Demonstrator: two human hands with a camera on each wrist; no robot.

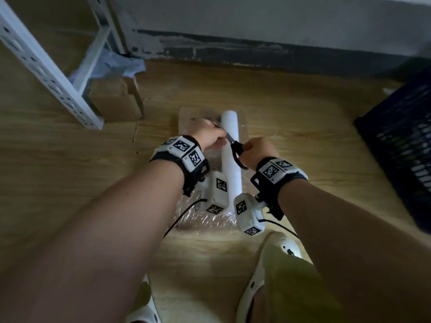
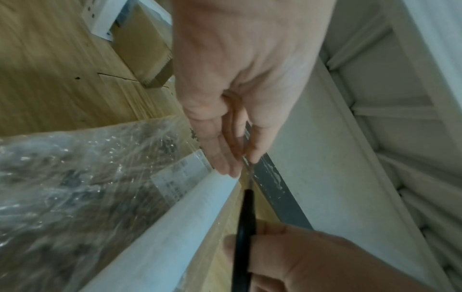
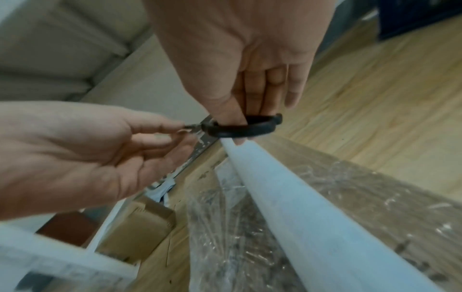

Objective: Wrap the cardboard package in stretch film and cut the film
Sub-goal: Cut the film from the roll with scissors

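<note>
Head view: the wooden floor (image 1: pixel 303 127) carries the flat cardboard package (image 1: pixel 186 115), already filmed over, so it stays put for cutting. The white film roll (image 1: pixel 229 145) lies lengthwise on it, keeping the film handy. The right hand (image 1: pixel 260 150) has fingers curled through the black scissors (image 1: pixel 235 148) handle; the left hand (image 1: pixel 206 134) pinches at the blade tip, probably bunching film to snip, though film there is unclear.

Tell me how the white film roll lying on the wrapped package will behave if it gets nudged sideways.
The film roll is a long smooth cylinder, so it will probably roll readily. It lies on the cardboard package, whose crinkled film may grip it a little. It looks straight and rigid, so it should likely move as one piece, not flex. Neither the left hand nor the right hand pins it.
</note>
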